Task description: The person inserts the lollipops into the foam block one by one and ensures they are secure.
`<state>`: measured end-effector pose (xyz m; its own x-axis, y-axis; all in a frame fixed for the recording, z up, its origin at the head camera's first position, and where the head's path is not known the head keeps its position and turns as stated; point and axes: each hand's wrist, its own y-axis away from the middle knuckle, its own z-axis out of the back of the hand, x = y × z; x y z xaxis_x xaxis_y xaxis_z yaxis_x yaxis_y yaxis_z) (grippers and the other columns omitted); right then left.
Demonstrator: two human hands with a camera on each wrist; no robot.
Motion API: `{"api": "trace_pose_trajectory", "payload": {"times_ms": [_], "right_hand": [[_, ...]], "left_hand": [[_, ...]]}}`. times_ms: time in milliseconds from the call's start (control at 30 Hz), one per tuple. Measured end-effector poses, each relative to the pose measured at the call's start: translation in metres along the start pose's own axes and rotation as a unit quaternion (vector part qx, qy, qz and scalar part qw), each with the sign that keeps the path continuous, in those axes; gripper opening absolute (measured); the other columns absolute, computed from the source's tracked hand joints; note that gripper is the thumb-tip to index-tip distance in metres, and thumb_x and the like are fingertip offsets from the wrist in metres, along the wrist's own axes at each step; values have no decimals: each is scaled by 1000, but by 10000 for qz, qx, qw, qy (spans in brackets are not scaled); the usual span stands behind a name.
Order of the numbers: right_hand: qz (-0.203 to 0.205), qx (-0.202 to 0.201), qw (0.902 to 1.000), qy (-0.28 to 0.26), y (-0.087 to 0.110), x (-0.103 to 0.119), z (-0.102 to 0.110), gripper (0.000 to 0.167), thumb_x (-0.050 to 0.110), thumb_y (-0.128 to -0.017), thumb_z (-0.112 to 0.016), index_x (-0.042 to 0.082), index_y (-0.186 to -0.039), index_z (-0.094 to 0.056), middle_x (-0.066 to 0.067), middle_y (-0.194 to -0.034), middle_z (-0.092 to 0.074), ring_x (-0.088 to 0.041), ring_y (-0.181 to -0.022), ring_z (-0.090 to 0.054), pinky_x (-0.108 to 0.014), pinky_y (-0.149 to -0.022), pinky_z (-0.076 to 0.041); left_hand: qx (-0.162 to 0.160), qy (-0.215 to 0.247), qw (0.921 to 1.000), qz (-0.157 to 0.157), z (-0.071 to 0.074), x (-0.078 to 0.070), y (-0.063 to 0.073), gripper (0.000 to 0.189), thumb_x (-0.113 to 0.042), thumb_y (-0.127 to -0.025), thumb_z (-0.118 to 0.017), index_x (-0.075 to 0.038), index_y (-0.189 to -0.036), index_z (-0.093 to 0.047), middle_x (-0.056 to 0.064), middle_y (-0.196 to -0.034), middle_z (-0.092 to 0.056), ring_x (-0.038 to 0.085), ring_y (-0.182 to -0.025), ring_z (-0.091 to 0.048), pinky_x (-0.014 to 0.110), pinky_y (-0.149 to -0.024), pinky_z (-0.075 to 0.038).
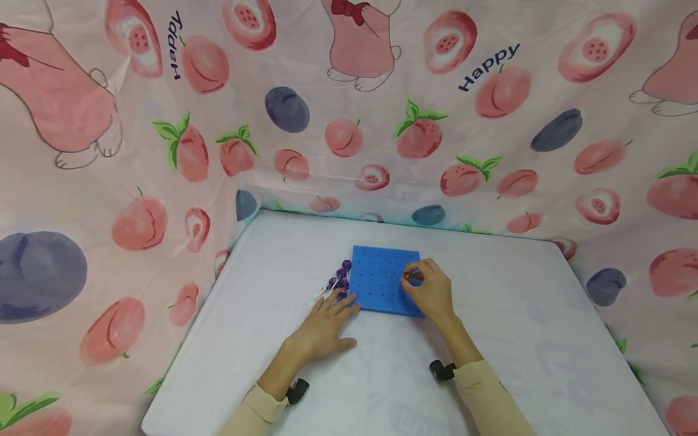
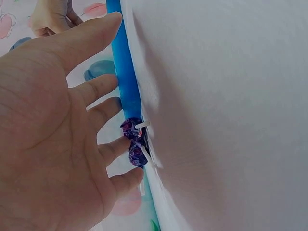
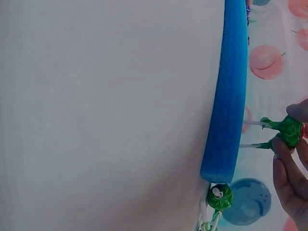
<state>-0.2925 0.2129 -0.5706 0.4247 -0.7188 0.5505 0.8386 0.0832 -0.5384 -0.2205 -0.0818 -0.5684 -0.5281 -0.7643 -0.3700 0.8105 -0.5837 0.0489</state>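
A blue foam board (image 1: 376, 271) with rows of small holes lies on the white table. My right hand (image 1: 434, 292) is over its right side, thumb and fingers pinching the head of a green-wrapped lollipop (image 3: 291, 137). Two green-wrapped lollipops stand there close together, their white sticks rising from the board. My left hand (image 1: 323, 330) rests with spread fingers at the front left corner of the board. Its fingertips are beside several purple-wrapped lollipops (image 1: 346, 264), which lie along the board's left edge with white sticks pointing outward.
More green-wrapped lollipops (image 3: 220, 196) lie beside the board's right edge, hidden behind my right hand in the head view. A fruit-patterned cloth (image 1: 349, 175) hangs behind and along the sides of the white table (image 1: 491, 375).
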Motion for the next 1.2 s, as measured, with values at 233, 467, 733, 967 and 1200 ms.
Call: {"api": "trace_pose_trajectory", "payload": {"times_ms": [233, 467, 733, 967, 1200], "right_hand": [[-152, 15, 9999, 30, -2, 4, 8, 29, 17, -79, -93, 9, -100, -75, -7, -103, -67, -28, -82, -76, -44, -73, -65], [-173, -211, 9996, -93, -5, 0, 15, 26, 21, -83, -91, 8, -101, -76, -7, -104, -68, -31, -81, -77, -49, -72, -64], [-160, -499, 9986, -20, -9, -7, 23, 24, 19, -86, -88, 6, -100, -75, -8, -102, -70, -27, -78, -77, -47, -72, -64], [-347, -553, 9978, 102, -9, -13, 30, 18, 12, -88, -84, 5, -101, -74, -10, -103, -69, -28, -81, -76, -48, -76, -64], [-478, -618, 9969, 123, -7, -20, 35, 16, 8, -88, -82, 4, -101, -74, -11, -104, -70, -31, -82, -75, -48, -74, -63]], "left_hand": [[-2, -38, 10000, -23, -1, 0, 1, 78, -48, -98, -70, -16, -162, -40, 7, -172, -26, 40, -159, -11, 65, -125, -16], [10, -18, 10000, -15, -1, 0, 0, 78, -49, -98, -70, -17, -162, -40, 7, -172, -26, 40, -160, -11, 65, -125, -16], [-17, 44, 10000, -41, 1, -1, 0, 77, -47, -98, -71, -15, -162, -41, 8, -172, -27, 41, -159, -12, 66, -124, -17], [-34, 18, 10000, -42, -1, 1, -1, 77, -48, -98, -71, -16, -161, -41, 8, -172, -27, 41, -159, -12, 66, -124, -17], [-34, 1, 10000, -47, 0, 1, -1, 78, -48, -98, -71, -16, -162, -40, 7, -172, -27, 41, -159, -12, 65, -125, -16]]}}
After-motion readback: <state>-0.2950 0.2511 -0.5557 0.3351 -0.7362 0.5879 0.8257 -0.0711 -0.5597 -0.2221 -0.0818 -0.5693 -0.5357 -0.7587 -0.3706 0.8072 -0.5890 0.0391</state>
